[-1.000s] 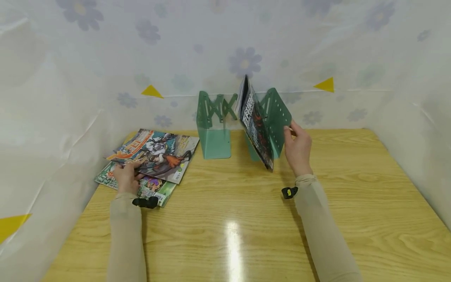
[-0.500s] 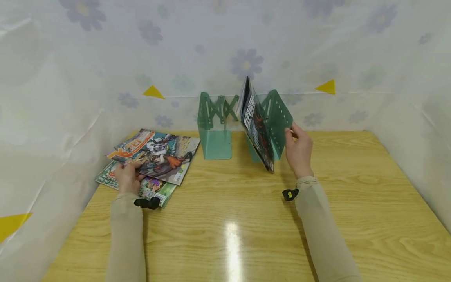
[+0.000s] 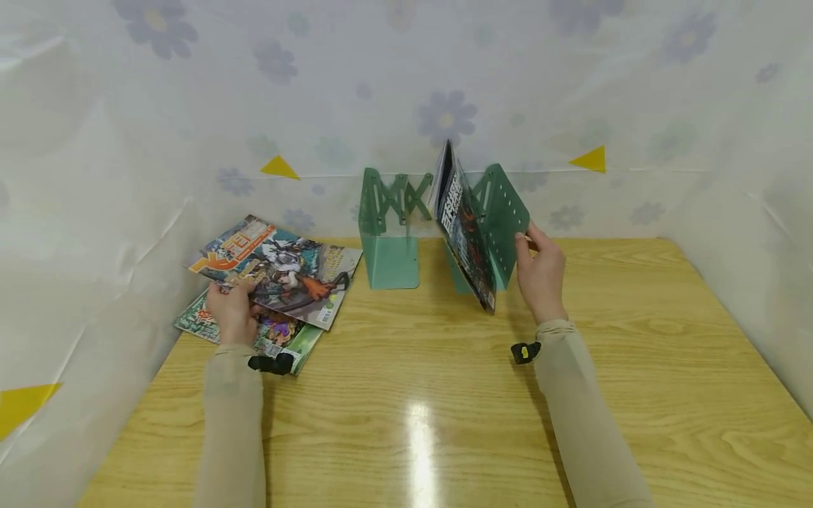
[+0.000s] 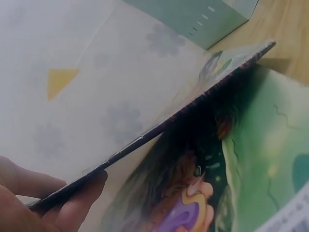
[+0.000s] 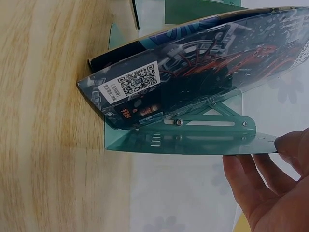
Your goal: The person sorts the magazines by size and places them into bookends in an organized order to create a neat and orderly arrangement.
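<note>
My left hand (image 3: 231, 310) pinches the near edge of a magazine (image 3: 279, 271) with an orange title. In the left wrist view that magazine (image 4: 159, 129) is tilted up, thumb on top and fingers beneath. Under it lies a green magazine (image 3: 295, 353) on the table. My right hand (image 3: 542, 275) grips the outer edge of the right end plate of a green expandable bookend (image 3: 504, 219), as the right wrist view of the bookend (image 5: 193, 140) also shows. Dark magazines (image 3: 466, 233) stand leaning against that plate inside it.
The bookend's left plate (image 3: 394, 261) stands near the wall, joined by crossed bars. A wooden table (image 3: 406, 374) spreads below. Flower-patterned sheeting (image 3: 381, 85) encloses the back and sides, with yellow triangles (image 3: 591, 159) on it.
The left hand has lifted the near-left part of the top magazine, raising it off the green one. The right hand keeps its hold on the bookend. The view has shifted slightly.
</note>
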Tool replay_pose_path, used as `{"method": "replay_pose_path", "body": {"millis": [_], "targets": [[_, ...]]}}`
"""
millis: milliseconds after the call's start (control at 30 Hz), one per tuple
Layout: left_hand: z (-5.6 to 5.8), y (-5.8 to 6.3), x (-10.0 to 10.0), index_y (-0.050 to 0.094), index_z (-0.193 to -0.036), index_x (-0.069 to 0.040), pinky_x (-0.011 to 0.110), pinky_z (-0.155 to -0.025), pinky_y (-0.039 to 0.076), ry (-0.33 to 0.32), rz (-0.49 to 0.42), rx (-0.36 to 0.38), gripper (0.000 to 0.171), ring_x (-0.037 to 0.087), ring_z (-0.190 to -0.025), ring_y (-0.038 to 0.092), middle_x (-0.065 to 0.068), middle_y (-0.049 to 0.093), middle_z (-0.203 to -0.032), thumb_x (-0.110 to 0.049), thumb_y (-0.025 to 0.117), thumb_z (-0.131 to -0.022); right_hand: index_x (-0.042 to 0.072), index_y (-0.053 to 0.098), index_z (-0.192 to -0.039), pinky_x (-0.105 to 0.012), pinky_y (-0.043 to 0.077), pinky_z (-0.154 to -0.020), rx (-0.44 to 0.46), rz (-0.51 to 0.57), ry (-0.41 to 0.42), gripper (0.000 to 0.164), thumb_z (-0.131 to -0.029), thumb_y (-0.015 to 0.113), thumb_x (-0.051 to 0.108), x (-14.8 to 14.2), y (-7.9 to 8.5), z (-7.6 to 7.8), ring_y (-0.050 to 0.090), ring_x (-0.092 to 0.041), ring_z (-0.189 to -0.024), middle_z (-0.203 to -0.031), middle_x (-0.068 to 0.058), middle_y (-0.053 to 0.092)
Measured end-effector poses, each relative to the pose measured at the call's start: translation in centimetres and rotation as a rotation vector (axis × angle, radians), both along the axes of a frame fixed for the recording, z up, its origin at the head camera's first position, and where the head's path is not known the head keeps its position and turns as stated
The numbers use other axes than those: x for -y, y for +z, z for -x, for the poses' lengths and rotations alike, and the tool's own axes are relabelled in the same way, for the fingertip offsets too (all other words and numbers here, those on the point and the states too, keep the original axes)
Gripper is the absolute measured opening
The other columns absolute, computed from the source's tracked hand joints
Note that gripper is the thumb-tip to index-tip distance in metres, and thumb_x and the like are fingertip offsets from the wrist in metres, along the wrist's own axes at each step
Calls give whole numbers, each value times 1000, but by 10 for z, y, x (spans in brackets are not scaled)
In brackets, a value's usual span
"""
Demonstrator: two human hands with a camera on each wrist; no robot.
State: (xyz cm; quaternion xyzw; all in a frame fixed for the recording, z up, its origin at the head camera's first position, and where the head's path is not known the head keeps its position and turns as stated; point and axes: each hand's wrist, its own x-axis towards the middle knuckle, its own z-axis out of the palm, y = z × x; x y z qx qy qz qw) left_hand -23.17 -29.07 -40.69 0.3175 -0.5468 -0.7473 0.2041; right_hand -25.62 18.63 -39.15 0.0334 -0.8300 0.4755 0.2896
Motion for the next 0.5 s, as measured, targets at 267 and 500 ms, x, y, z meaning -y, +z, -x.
{"method": "replay_pose_path", "body": {"millis": [267, 500], "targets": [[-3, 9, -10, 54, -138, -20, 25, -33, 39, 14, 84, -50, 53, 12, -50, 54, 6, 62, -104, 4, 61, -91, 16, 55, -142, -46, 53, -77, 3, 5, 6, 39, -104, 53, 25, -1, 1, -2, 61, -30, -109, -134, -11, 59], [-3, 18, -16, 54, -140, -25, 24, -39, 47, 12, 141, -104, 57, 12, -62, 63, 9, 64, -117, 3, 62, -91, 16, 55, -141, -48, 53, -81, -5, 2, 4, 39, -103, 53, 25, -1, -1, 0, 61, -31, -109, -134, -11, 60]]}}
